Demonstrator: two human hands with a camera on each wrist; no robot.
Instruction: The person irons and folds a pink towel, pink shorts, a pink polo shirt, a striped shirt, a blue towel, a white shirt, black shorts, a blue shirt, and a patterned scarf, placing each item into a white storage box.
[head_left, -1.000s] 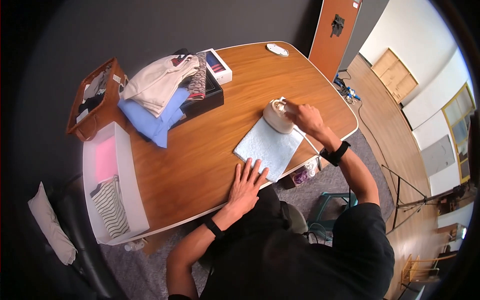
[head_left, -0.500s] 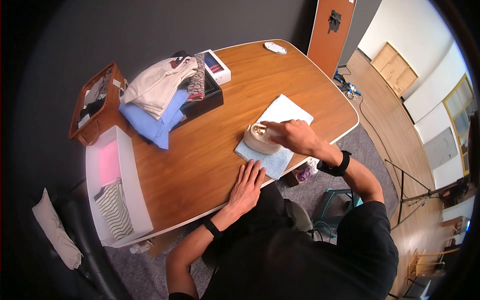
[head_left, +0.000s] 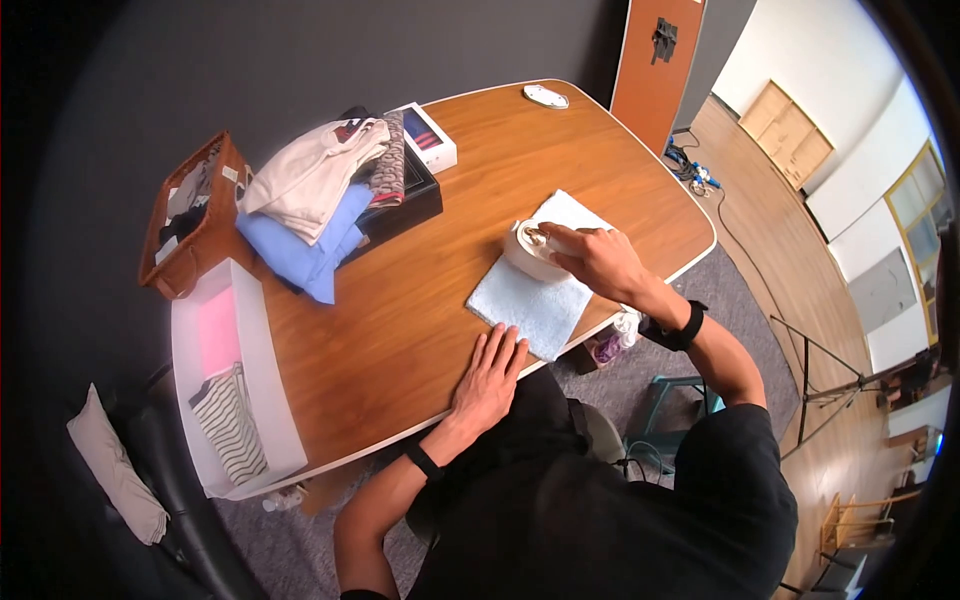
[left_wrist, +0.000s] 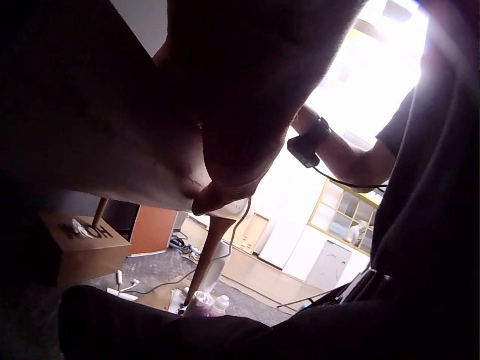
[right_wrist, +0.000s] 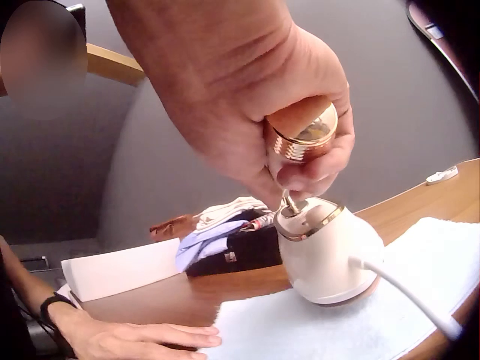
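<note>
My right hand (head_left: 605,262) grips the gold-trimmed handle of a small white iron (right_wrist: 326,255), its fingers curled round it in the right wrist view. The iron's base sits on a light blue cloth (head_left: 535,315), about midway along its length. A white cord (right_wrist: 416,300) runs from the iron's side. At the cloth's near left corner, my left hand (head_left: 488,372) lies flat on the table with straight fingers, the fingertips right at the cloth's edge. In the left wrist view that hand is mostly in shadow.
Folded clothes (head_left: 310,190) are stacked on a black box at the table's left, beside a white box (head_left: 428,138). A brown basket (head_left: 195,215) and a white bin (head_left: 285,410) with striped cloth line the left edge. A white plate-like object (head_left: 545,96) lies at the far end.
The right hand slid the iron from the cloth's far part toward the left hand, then partway back to the middle. The left hand has stayed at the cloth's corner.
</note>
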